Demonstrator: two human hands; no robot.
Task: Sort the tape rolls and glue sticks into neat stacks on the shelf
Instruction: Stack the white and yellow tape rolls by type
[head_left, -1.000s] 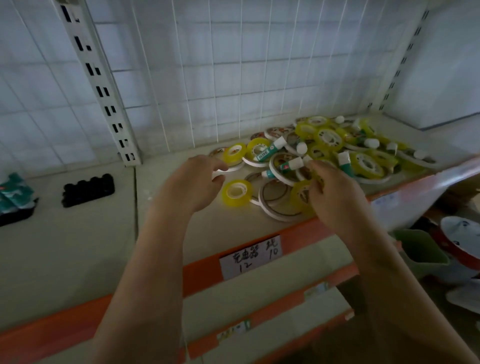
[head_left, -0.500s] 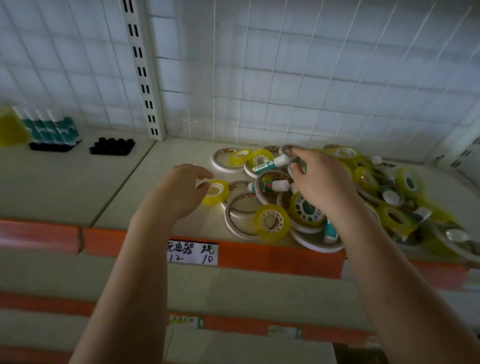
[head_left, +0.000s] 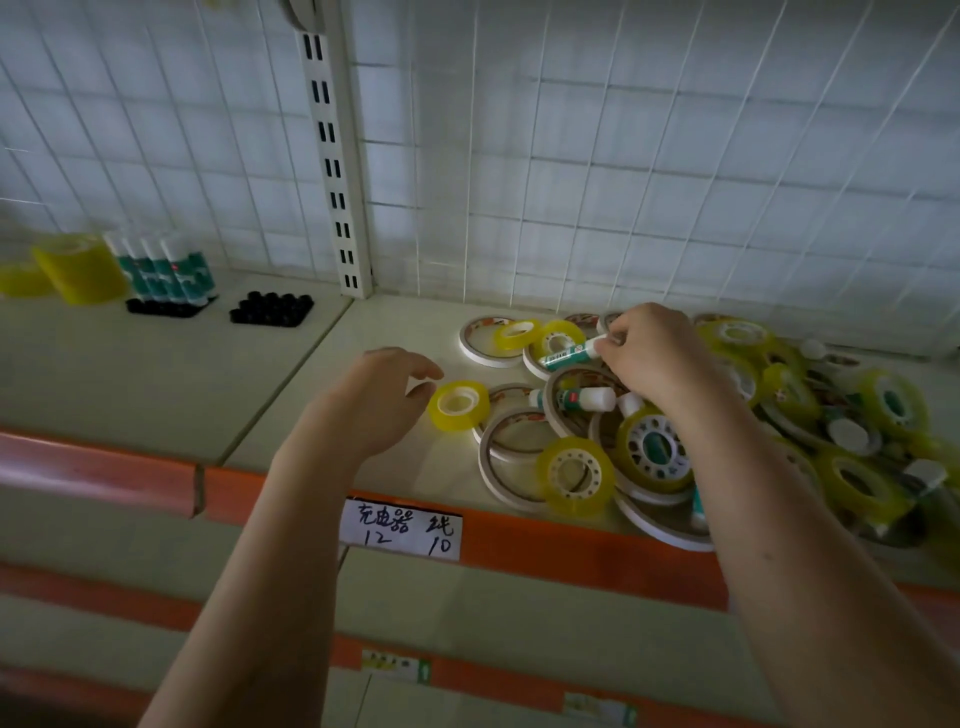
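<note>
On a shop shelf (head_left: 363, 338), sorting looks barely begun: a person's right hand (head_left: 660, 358) pinches a glue stick (head_left: 571, 354) by its white cap atop the jumbled pile of tape rolls (head_left: 810, 415), while the left hand (head_left: 379, 400), fingers loosely apart and holding nothing, hovers just beside a lone yellow tape roll (head_left: 458, 405). Far left, a stack of yellow tape (head_left: 80, 267) and a row of upright glue sticks (head_left: 166, 270) already stand; most of the pile remains.
</note>
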